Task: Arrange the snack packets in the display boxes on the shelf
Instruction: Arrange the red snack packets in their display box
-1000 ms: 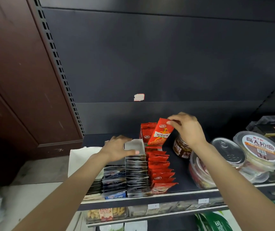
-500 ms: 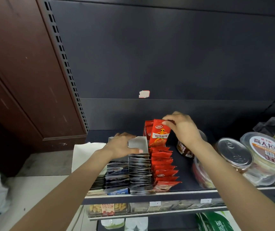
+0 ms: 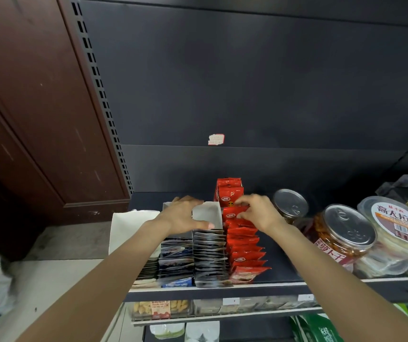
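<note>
Our right hand (image 3: 257,212) has brought the red snack packet (image 3: 233,213) down from mid-air into the red row (image 3: 243,245) at frame centre, fingers still pinching it; our left hand (image 3: 185,214) grips the white display box (image 3: 209,214), steadying it. Release seems next.

Single head view, close above shelf (image 3: 212,290), facing forward and slightly down toward dark back panel (image 3: 247,82).
</note>
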Available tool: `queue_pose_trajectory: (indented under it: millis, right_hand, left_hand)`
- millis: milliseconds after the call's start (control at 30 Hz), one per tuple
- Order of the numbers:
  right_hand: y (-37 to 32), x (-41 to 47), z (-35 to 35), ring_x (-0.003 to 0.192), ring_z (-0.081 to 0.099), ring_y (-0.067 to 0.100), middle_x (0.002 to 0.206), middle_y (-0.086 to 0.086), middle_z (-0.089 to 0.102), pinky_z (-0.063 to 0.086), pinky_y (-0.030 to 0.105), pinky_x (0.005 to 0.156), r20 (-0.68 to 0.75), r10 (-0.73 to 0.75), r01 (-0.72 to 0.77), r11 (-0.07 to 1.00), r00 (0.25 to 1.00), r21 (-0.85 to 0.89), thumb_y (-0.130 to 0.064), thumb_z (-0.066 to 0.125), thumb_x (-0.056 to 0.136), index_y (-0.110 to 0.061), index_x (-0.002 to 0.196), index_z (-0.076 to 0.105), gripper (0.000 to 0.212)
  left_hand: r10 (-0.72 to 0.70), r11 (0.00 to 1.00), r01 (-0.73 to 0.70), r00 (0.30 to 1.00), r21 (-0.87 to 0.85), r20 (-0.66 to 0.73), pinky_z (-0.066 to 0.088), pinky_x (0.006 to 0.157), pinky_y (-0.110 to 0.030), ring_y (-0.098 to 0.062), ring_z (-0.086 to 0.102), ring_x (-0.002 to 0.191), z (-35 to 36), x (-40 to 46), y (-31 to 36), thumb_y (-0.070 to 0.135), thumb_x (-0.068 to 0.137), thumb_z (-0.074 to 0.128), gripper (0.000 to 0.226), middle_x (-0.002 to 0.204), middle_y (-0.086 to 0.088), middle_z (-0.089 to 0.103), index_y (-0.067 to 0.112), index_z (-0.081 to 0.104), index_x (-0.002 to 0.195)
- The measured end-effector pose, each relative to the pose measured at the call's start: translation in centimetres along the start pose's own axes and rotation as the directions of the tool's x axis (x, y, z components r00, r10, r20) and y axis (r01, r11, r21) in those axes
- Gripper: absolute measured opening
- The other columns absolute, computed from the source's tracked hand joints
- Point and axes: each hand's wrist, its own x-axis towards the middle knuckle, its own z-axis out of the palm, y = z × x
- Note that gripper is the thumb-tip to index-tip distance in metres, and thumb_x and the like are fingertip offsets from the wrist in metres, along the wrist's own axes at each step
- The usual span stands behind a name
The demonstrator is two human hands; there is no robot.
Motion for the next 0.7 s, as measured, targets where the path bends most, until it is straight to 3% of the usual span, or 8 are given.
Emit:
queue_pose_trajectory:
  millis: [100, 267, 467, 567, 700]
  right_hand:
    - [0.3, -0.2, 0.2, 0.106, 0.06, 0.017, 0.127, 0.007, 0.055, 0.051, 0.034, 0.093, -0.002, 0.006, -0.006, 0.997, 1.0, 0.079, -0.011, 0.068, 0.083, -0.019, 0.134, 0.049, 0.056]
    - [0.8, -0.9, 0.6, 0.118, 0.052, 0.017, 0.14, 0.004, 0.04, 0.047, 0.037, 0.099, -0.034, -0.032, 0.035, 0.993, 0.999, 0.11, -0.015, 0.069, 0.083, -0.023, 0.142, 0.037, 0.068]
    - [1.1, -2.5, 0.1, 0.108, 0.053, 0.012, 0.126, -0.005, 0.042, 0.046, 0.027, 0.095, -0.108, -0.059, 0.069, 0.993, 0.992, 0.094, -0.02, 0.069, 0.083, -0.021, 0.131, 0.051, 0.051]
    - [1.1, -3.2, -0.3, 0.096, 0.058, 0.011, 0.112, -0.006, 0.051, 0.048, 0.023, 0.084, -0.099, -0.091, 0.1, 0.991, 0.991, 0.089, -0.023, 0.066, 0.085, -0.02, 0.119, 0.061, 0.034]
    - [1.0, -3.4, -0.3, 0.091, 0.06, 0.009, 0.105, -0.002, 0.066, 0.05, 0.029, 0.086, -0.056, -0.113, 0.115, 0.993, 0.992, 0.035, -0.023, 0.063, 0.088, -0.019, 0.106, 0.068, 0.019]
  left_hand:
    - [-0.003, 1.0, 0.003, 1.0, 0.0, 0.01, 0.029, 0.111, -0.047, -0.026, 0.024, 0.139, 0.0, -0.1, 0.1, 0.062, 0.074, 0.065, 0.082, 0.148, 0.003, 0.036, 0.028, 0.037, 0.143]
    - [0.005, 1.0, -0.005, 1.0, 0.002, 0.007, 0.029, 0.111, -0.045, -0.025, 0.025, 0.137, -0.1, -0.1, 0.0, 0.061, 0.074, 0.065, 0.082, 0.147, 0.003, 0.037, 0.028, 0.037, 0.143]
    - [-0.002, 1.0, 0.002, 1.0, 0.011, 0.006, 0.028, 0.112, -0.046, -0.025, 0.023, 0.14, -0.2, -0.3, 0.2, 0.062, 0.075, 0.064, 0.082, 0.149, 0.003, 0.034, 0.028, 0.035, 0.144]
    - [-0.005, 1.0, 0.005, 1.0, -0.001, 0.01, 0.026, 0.112, -0.045, -0.027, 0.021, 0.141, -0.1, -0.5, 0.3, 0.063, 0.074, 0.064, 0.083, 0.151, 0.003, 0.032, 0.029, 0.034, 0.144]
    - [-0.001, 1.0, 0.001, 1.0, 0.01, -0.003, 0.025, 0.111, -0.045, -0.026, 0.021, 0.14, 0.0, -0.8, 0.5, 0.061, 0.076, 0.064, 0.083, 0.152, 0.003, 0.03, 0.028, 0.033, 0.145]
